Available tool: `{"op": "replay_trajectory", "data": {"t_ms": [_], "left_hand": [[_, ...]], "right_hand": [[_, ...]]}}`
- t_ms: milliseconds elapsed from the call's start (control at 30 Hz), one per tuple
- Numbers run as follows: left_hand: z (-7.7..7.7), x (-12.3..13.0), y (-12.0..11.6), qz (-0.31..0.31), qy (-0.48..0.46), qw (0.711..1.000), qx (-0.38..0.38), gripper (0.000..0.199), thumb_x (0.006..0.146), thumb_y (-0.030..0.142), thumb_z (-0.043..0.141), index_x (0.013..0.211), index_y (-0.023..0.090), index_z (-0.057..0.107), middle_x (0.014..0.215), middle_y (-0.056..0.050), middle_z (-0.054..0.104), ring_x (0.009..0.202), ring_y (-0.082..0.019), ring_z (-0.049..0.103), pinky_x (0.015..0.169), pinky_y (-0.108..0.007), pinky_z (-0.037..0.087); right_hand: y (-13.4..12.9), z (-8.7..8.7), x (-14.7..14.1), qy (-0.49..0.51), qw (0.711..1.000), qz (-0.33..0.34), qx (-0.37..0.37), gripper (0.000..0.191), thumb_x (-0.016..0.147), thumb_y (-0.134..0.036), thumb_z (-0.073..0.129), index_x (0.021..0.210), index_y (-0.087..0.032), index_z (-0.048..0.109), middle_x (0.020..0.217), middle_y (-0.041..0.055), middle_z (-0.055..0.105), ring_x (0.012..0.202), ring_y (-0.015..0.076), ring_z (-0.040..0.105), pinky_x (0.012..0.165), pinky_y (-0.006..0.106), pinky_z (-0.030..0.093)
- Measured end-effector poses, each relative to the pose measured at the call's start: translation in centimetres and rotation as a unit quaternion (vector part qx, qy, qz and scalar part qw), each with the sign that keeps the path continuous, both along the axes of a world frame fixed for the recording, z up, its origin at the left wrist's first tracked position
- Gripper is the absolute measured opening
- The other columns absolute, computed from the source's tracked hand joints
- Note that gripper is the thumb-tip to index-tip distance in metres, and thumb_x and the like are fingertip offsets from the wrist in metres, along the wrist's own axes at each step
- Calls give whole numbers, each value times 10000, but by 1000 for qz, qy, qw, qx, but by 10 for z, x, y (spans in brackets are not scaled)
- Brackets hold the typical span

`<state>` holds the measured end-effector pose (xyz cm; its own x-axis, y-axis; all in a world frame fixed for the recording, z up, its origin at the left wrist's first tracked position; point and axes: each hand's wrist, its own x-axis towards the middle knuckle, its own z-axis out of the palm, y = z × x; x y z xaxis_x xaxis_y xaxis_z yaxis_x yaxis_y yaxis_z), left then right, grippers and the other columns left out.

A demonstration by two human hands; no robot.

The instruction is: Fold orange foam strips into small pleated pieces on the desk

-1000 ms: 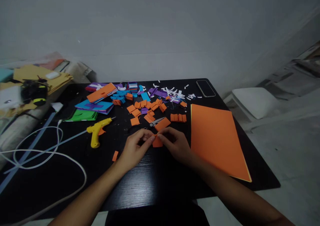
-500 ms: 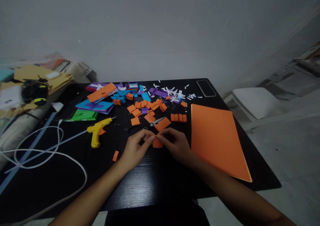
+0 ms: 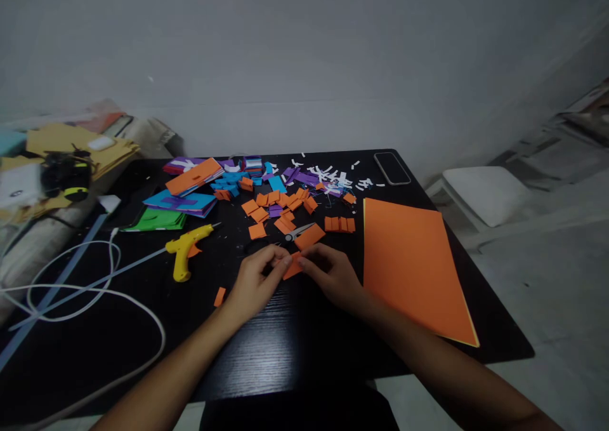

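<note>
Between my two hands is a small orange paper piece (image 3: 294, 267), held above the black table (image 3: 280, 355). My left hand (image 3: 259, 278) pinches its left side between thumb and fingers. At its right side, my right hand (image 3: 333, 275) is closed on the same piece. Just beyond my fingertips lie scissors (image 3: 299, 231), their handles partly hidden by my left hand, and an orange paper rectangle (image 3: 310, 237). Several small folded orange pieces (image 3: 259, 214) are scattered farther back. One orange scrap (image 3: 219, 296) rests left of my left wrist.
A yellow glue gun (image 3: 183, 253) lies at left near a looping white cable (image 3: 143, 307). Large orange sheets (image 3: 412, 266) cover the right side. White paper scraps (image 3: 328, 176), stacked coloured papers (image 3: 190, 186) and a phone-shaped object (image 3: 392, 168) sit along the back. A white stool (image 3: 485, 193) stands beyond.
The orange piece between my fingers has turned and tilted, its lower edge now pointing more to the left. My hands have shifted only slightly; the things on the table stay put.
</note>
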<state>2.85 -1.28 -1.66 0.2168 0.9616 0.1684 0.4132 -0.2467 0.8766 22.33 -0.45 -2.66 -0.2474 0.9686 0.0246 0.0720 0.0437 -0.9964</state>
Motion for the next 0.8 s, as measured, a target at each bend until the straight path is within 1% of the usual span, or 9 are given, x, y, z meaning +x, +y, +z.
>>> {"op": "replay_trajectory", "data": {"t_ms": [100, 300, 400, 467, 533, 600, 800], "left_hand": [[1, 0, -1, -15, 15, 1000, 19, 220, 1019, 329, 555, 892, 191, 669, 789, 7, 635, 715, -136, 571, 671, -249, 428], [3, -1, -2, -27, 34, 998, 43, 221, 1033, 310, 531, 892, 196, 656, 797, 5, 631, 733, -142, 575, 687, -257, 429], [2, -2, -1, -34, 33, 998, 40, 225, 1035, 307, 525, 888, 192, 651, 807, -2, 633, 742, -143, 574, 695, -257, 431], [2, -2, 0, -38, 31, 998, 35, 227, 1035, 309, 523, 885, 191, 645, 809, -4, 629, 746, -145, 572, 699, -258, 432], [2, -2, 0, -43, 31, 998, 33, 221, 1034, 305, 523, 882, 191, 636, 812, -5, 626, 751, -145, 570, 705, -258, 432], [3, -2, 0, -50, 30, 998, 36, 217, 1033, 297, 520, 876, 192, 626, 811, -6, 622, 754, -146, 568, 709, -259, 432], [3, -2, -1, -54, 33, 997, 39, 223, 1027, 296, 520, 858, 191, 621, 790, -4, 612, 737, -149, 567, 692, -261, 427]], "right_hand": [[1, 0, 0, 14, 1000, 5, -16, 210, 876, -409, 725, 870, -199, 721, 839, 19, 743, 776, 179, 679, 756, 304, 532], [4, 0, 3, 25, 998, 30, -42, 252, 870, -435, 735, 850, -184, 721, 735, 3, 709, 662, 151, 639, 657, 273, 510], [3, -1, 2, 25, 998, 32, -36, 235, 878, -421, 733, 878, -186, 719, 800, 8, 727, 713, 150, 661, 698, 273, 527], [2, -1, 1, 35, 999, 22, -29, 229, 868, -407, 748, 947, -194, 723, 883, 22, 747, 794, 164, 692, 748, 285, 547], [1, -1, 0, 46, 998, 20, -36, 252, 860, -415, 758, 992, -203, 725, 922, 31, 756, 832, 178, 707, 759, 297, 565], [1, 0, 0, 51, 997, 28, -45, 261, 860, -441, 756, 970, -206, 731, 923, 34, 758, 819, 181, 708, 744, 302, 575], [4, -1, 1, 55, 994, 52, -74, 305, 857, -492, 755, 896, -191, 730, 858, 20, 735, 684, 153, 675, 664, 288, 564]]}}
